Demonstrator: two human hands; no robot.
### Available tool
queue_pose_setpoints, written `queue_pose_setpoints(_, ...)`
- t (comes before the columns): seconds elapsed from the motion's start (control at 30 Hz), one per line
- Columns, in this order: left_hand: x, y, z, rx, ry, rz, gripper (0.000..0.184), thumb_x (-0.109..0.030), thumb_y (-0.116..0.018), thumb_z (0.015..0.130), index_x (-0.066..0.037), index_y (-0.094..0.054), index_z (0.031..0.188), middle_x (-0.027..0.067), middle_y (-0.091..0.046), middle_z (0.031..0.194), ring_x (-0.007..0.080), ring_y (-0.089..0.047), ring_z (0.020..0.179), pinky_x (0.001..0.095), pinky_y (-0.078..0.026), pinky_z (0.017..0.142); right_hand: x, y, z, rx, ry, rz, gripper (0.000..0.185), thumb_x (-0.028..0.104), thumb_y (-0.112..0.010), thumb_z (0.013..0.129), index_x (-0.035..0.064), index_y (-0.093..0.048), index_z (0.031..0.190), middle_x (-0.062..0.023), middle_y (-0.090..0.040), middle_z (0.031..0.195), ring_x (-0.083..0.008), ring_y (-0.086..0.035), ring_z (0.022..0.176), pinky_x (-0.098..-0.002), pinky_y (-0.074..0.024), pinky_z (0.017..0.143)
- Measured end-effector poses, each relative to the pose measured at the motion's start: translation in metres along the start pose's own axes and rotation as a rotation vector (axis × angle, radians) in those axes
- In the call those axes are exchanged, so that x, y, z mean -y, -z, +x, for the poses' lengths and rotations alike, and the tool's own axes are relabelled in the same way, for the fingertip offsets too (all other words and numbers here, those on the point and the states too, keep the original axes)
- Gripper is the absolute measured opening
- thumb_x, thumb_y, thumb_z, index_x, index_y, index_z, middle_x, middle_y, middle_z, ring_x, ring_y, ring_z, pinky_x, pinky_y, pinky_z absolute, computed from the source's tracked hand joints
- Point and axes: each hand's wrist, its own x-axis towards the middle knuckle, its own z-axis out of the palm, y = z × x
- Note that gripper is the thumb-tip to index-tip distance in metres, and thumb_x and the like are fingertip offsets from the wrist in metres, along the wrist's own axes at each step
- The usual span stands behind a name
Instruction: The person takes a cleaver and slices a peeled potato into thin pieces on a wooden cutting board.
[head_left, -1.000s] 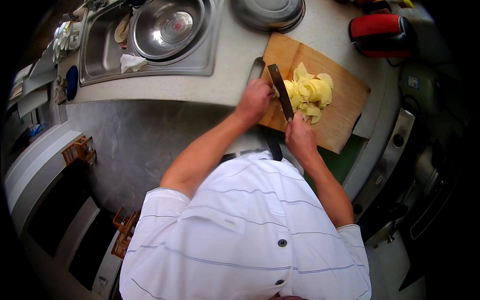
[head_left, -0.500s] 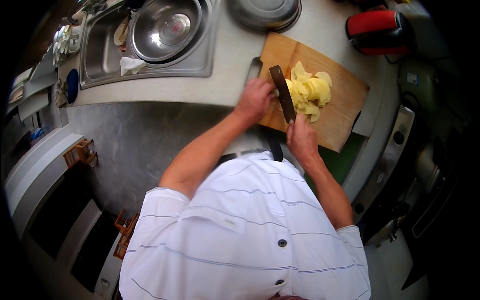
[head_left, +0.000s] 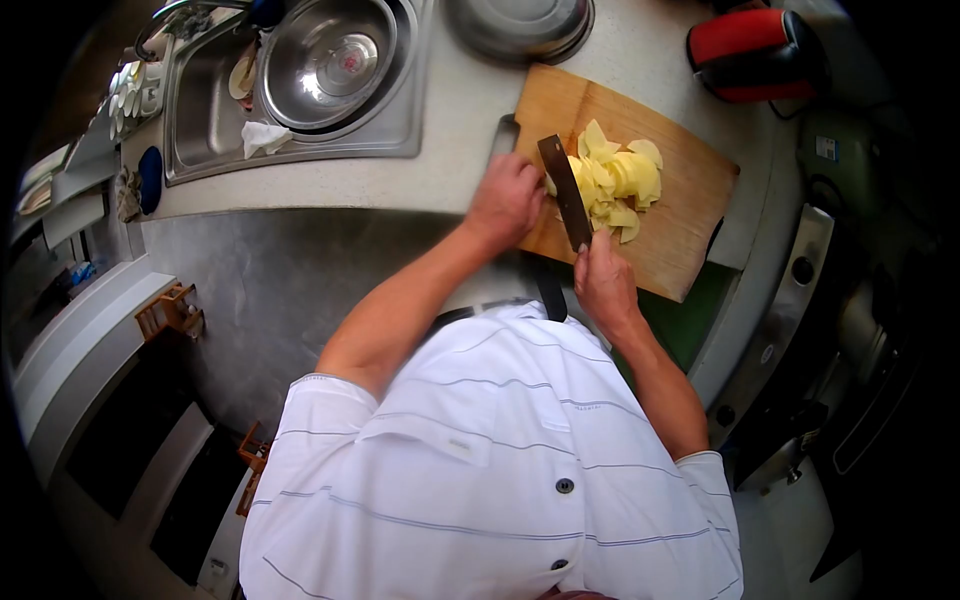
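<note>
My right hand (head_left: 606, 280) is closed round the handle of a dark-bladed kitchen knife (head_left: 566, 190), whose blade points away from me. On the blade's left side, the fingers of my left hand (head_left: 508, 198) are curled on a pale yellow potato piece (head_left: 549, 185), mostly hidden by the fingers and blade. To the right of the blade lies a heap of thin potato slices (head_left: 630, 178), overlapping one another. All of this is on a wooden cutting board (head_left: 665, 250), set at an angle near the counter's front edge.
A grey handle-like object (head_left: 505, 135) lies by the board's left edge. Behind the board sits a round metal pan or lid (head_left: 520, 30). A red and black kettle (head_left: 745, 55) stands at the back right. On the left, a sink (head_left: 215, 130) holds a steel basin (head_left: 310, 85).
The camera view has shifted slightly. Both hands, the knife and the potato slices keep nearly the same places on the board.
</note>
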Motion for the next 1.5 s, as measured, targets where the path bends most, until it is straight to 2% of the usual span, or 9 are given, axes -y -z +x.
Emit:
queue_pose_setpoints(0.27, -0.007, 0.005, -0.007, -0.059, 0.034, -0.01, 0.025, -0.009, -0.078, 0.08, -0.001, -0.063, 0.098, 0.0182, -0.06, 0.095, 0.0402, -0.056, 0.092, 0.0488, -0.047, 0.084, 0.002, -0.009, 0.003, -0.021, 0.096, 0.045, 0.014, 0.01, -0.058, 0.101, 0.0008, -0.047, 0.102, -0.0277, -0.062, 0.067, -0.0518, -0.064, 0.065, -0.0612, -0.0495, 0.06)
queue_pose_setpoints(0.37, -0.005, 0.006, -0.009, -0.056, 0.016, 0.015, 0.027, -0.011, -0.08, 0.079, -0.002, -0.063, 0.098, 0.0172, -0.06, 0.092, 0.0393, -0.057, 0.092, 0.0484, -0.047, 0.084, 0.002, -0.006, 0.004, 0.014, 0.043, 0.066, 0.013, 0.01, -0.057, 0.101, 0.0012, -0.047, 0.102, -0.0273, -0.062, 0.067, -0.052, -0.064, 0.066, -0.0613, -0.0496, 0.06)
queue_pose_setpoints(0.43, -0.004, 0.002, -0.008, -0.034, 0.033, 0.06, 0.026, -0.012, -0.08, 0.079, -0.002, -0.064, 0.097, 0.0163, -0.06, 0.093, 0.0385, -0.057, 0.091, 0.0482, -0.046, 0.083, -0.003, -0.005, 0.005, -0.047, 0.105, 0.054, 0.013, 0.01, -0.057, 0.101, 0.0015, -0.047, 0.102, -0.0274, -0.063, 0.067, -0.0519, -0.064, 0.065, -0.0611, -0.0498, 0.06)
queue_pose_setpoints(0.47, -0.004, 0.001, -0.006, -0.035, 0.033, 0.059, 0.026, -0.012, -0.08, 0.079, -0.002, -0.064, 0.097, 0.0163, -0.06, 0.093, 0.0385, -0.057, 0.091, 0.0482, -0.046, 0.083, -0.004, -0.003, 0.004, -0.047, 0.104, 0.052, 0.013, 0.01, -0.057, 0.101, 0.0015, -0.047, 0.102, -0.0274, -0.063, 0.067, -0.0519, -0.064, 0.065, -0.0611, -0.0498, 0.06)
queue_pose_setpoints(0.53, -0.006, -0.002, -0.004, -0.023, 0.046, 0.078, 0.023, -0.011, -0.079, 0.08, -0.003, -0.064, 0.095, 0.0161, -0.06, 0.092, 0.038, -0.057, 0.091, 0.048, -0.046, 0.083, -0.005, 0.002, 0.003, 0.039, -0.04, 0.063, 0.014, 0.01, -0.057, 0.101, 0.0014, -0.047, 0.102, -0.0282, -0.064, 0.069, -0.052, -0.064, 0.066, -0.0612, -0.0501, 0.06)
queue_pose_setpoints(0.63, -0.011, 0.0, -0.002, -0.006, 0.063, 0.131, 0.027, -0.008, -0.082, 0.08, -0.003, -0.065, 0.1, 0.0138, -0.062, 0.096, 0.0353, -0.058, 0.092, 0.0446, -0.049, 0.084, -0.006, 0.006, -0.002, 0.022, 0.003, 0.048, 0.014, 0.011, -0.058, 0.101, 0.0013, -0.047, 0.102, -0.029, -0.064, 0.07, -0.0524, -0.064, 0.066, -0.0614, -0.0504, 0.061)
queue_pose_setpoints(0.77, -0.008, -0.001, -0.004, -0.027, 0.069, 0.071, 0.021, -0.009, -0.078, 0.08, -0.003, -0.063, 0.095, 0.0161, -0.06, 0.093, 0.0382, -0.057, 0.092, 0.0479, -0.046, 0.083, -0.004, 0.009, -0.005, 0.001, 0.024, 0.04, 0.015, 0.012, -0.058, 0.101, 0.0013, -0.048, 0.101, -0.028, -0.064, 0.069, -0.0519, -0.064, 0.064, -0.061, -0.0505, 0.06)
queue_pose_setpoints(1.07, -0.007, 0.001, -0.009, -0.019, 0.111, 0.065, 0.027, -0.006, -0.08, 0.08, -0.002, -0.064, 0.101, 0.016, -0.061, 0.097, 0.0375, -0.058, 0.095, 0.0457, -0.049, 0.086, -0.005, 0.006, -0.007, 0.01, 0.06, 0.003, 0.015, 0.011, -0.059, 0.1, 0.0015, -0.048, 0.103, -0.0273, -0.064, 0.068, -0.0502, -0.065, 0.063, -0.0604, -0.0515, 0.057)
queue_pose_setpoints(1.5, -0.003, -0.01, -0.012, -0.094, 0.153, 0.054, 0.015, -0.004, -0.081, 0.077, -0.003, -0.067, 0.083, 0.0138, -0.062, 0.094, 0.036, -0.059, 0.094, 0.0454, -0.048, 0.085, 0.004, 0.009, -0.002, 0.018, 0.026, -0.024, 0.014, 0.011, -0.058, 0.1, 0.0014, -0.047, 0.101, -0.0281, -0.064, 0.069, -0.0515, -0.064, 0.064, -0.0616, -0.0504, 0.059)
